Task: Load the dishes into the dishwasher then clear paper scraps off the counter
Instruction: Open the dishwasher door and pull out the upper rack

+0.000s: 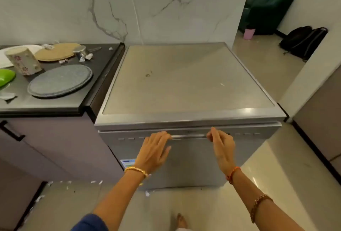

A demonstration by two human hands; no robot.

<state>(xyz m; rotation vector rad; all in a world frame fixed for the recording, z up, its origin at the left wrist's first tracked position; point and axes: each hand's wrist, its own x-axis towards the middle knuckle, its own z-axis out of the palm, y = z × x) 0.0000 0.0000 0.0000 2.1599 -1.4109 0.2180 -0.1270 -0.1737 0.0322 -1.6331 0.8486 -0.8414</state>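
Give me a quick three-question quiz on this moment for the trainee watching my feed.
1. True or false: the dishwasher door is already open.
2. Which dish lies nearest the dishwasher? A) green bowl B) grey plate C) floral mug
3. Where are both hands?

Key:
1. False; the door is shut.
2. B.
3. The left hand and right hand are at the two ends of the door handle, with the fingers curled at it.
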